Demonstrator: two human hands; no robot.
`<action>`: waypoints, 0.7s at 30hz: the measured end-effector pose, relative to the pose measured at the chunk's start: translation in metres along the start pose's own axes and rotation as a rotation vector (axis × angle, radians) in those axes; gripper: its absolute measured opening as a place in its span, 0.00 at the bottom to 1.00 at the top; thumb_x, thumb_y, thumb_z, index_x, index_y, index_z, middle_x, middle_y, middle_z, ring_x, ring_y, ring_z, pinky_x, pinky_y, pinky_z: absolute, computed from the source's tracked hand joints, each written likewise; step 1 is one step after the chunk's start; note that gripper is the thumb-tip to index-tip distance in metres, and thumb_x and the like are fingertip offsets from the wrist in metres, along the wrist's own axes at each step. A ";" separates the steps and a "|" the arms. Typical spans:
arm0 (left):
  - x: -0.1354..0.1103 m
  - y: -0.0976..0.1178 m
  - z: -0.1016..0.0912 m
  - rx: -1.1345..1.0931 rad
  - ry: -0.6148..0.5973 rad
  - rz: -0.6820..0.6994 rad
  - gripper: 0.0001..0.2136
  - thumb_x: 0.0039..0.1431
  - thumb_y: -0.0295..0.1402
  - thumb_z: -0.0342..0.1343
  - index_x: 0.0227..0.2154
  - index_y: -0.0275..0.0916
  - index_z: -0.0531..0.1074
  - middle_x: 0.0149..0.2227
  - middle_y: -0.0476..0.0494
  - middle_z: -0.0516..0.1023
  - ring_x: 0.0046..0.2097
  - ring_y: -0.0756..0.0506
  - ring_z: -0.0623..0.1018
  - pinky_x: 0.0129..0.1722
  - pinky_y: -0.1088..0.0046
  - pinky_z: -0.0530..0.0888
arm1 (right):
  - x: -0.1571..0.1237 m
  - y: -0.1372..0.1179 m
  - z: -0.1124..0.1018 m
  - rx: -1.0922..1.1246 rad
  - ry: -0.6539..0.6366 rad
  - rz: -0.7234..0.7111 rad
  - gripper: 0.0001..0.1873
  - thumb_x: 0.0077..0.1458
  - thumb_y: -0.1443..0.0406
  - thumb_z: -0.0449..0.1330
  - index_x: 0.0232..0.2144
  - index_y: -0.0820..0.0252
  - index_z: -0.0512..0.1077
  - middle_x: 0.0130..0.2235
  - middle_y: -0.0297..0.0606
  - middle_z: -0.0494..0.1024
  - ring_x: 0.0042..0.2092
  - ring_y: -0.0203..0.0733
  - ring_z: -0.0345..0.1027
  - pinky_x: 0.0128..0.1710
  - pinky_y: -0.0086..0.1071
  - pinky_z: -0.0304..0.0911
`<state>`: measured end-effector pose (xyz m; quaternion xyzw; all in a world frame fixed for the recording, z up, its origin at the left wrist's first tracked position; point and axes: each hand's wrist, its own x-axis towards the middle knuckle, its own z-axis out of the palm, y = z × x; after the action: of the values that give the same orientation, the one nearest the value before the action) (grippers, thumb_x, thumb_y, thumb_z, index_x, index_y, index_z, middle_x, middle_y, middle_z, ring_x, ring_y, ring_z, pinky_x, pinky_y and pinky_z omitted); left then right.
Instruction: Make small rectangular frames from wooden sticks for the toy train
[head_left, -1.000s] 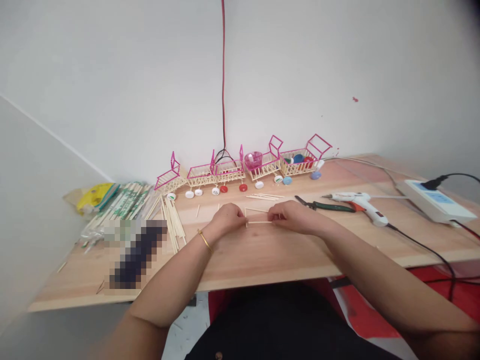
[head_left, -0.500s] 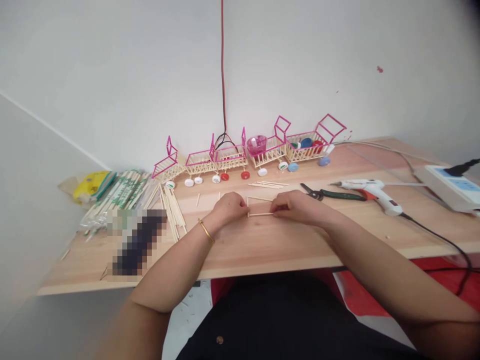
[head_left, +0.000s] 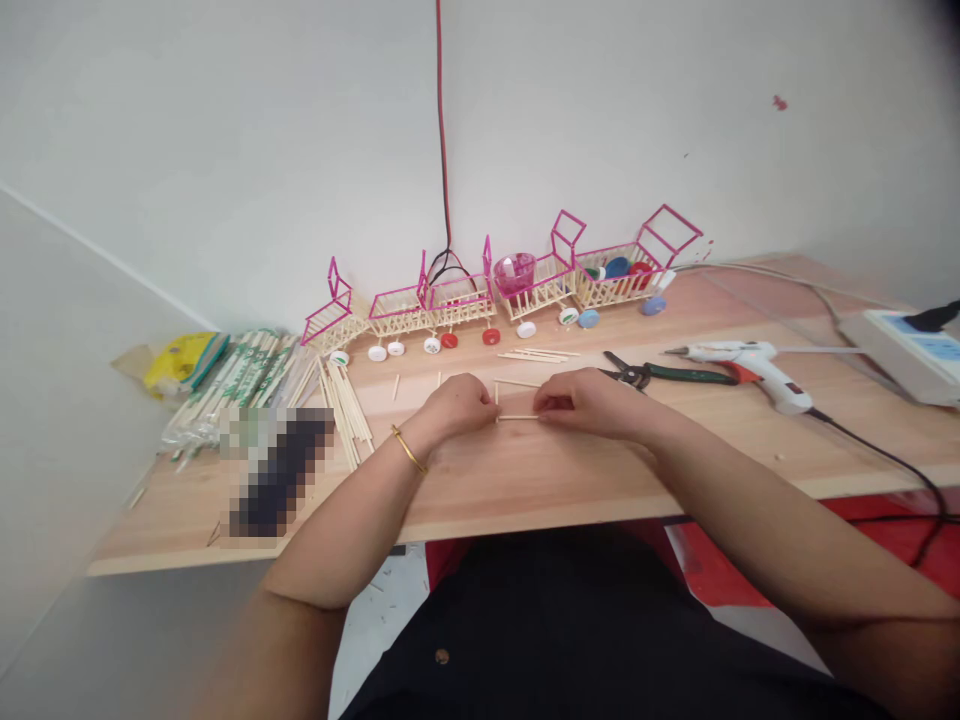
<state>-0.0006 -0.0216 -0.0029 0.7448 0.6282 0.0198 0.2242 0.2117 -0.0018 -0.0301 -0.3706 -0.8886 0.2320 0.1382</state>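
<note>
Pinched, both ends

At the counter (head_left: pixel 487 500), the left hand (head_left: pixel 459 405) sits at nine o'clock and the right hand (head_left: pixel 581 402) at three, fingers pinched on the small stick frame (head_left: pixel 517 417) between them. It looks light and stiff, probably fragile at the joints; best held gently along the sticks.

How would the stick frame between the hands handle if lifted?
The stick frame should be light, being just thin sticks. Its corners may be fragile, with little contact where sticks meet. Straight sides make rolling seem unlikely.
</note>
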 end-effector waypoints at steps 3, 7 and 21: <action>-0.002 0.001 -0.001 0.024 -0.029 0.016 0.09 0.46 0.32 0.52 0.19 0.33 0.74 0.16 0.47 0.67 0.22 0.51 0.64 0.23 0.76 0.59 | 0.002 -0.004 0.002 -0.016 0.010 -0.036 0.08 0.50 0.65 0.56 0.31 0.56 0.75 0.34 0.35 0.78 0.34 0.39 0.68 0.33 0.29 0.58; -0.001 0.002 0.001 0.031 -0.031 0.014 0.09 0.46 0.30 0.51 0.20 0.33 0.75 0.17 0.46 0.68 0.23 0.51 0.65 0.24 0.75 0.60 | 0.003 -0.009 0.003 -0.034 -0.019 -0.051 0.08 0.50 0.67 0.56 0.30 0.56 0.76 0.33 0.34 0.78 0.34 0.38 0.68 0.33 0.29 0.59; 0.001 0.001 0.002 0.047 -0.043 0.046 0.10 0.47 0.31 0.50 0.23 0.32 0.76 0.19 0.46 0.69 0.23 0.52 0.64 0.23 0.75 0.59 | 0.001 -0.009 0.001 -0.027 -0.039 -0.051 0.08 0.50 0.67 0.56 0.30 0.55 0.76 0.34 0.34 0.78 0.35 0.39 0.69 0.34 0.30 0.59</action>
<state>0.0008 -0.0217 -0.0049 0.7645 0.6061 -0.0059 0.2194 0.2044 -0.0071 -0.0264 -0.3452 -0.9033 0.2236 0.1218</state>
